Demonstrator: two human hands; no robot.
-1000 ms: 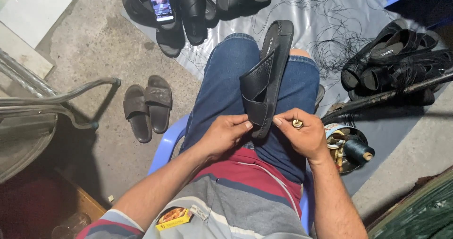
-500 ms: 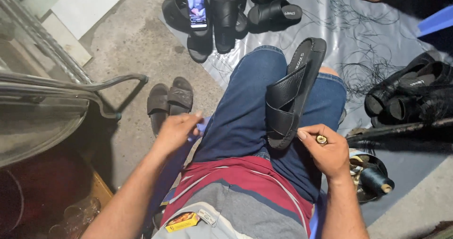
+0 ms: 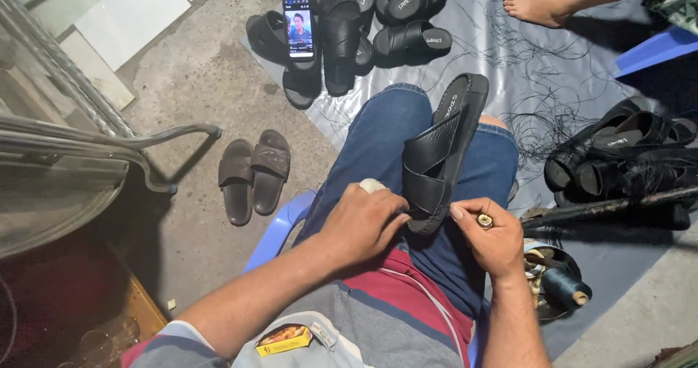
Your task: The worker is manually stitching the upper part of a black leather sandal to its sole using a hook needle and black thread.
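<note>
Pair of brown rubber slide sandals (image 3: 253, 173) lies on the concrete, well apart from the work. Left hand (image 3: 361, 225), a pale wrap on one finger, is closed with fingertips pinching the heel edge of the black leather cross-strap sandal (image 3: 438, 161), which rests along the person's denim-clad thigh (image 3: 378, 142). Right hand (image 3: 493, 238) is curled shut around a small brass-tipped tool (image 3: 484, 221), just beside that heel. Recommendation: keep the heel braced against the thigh, left fingers clear of the tool's tip. Spool of dark thread (image 3: 566, 288) sits at far right.
</note>
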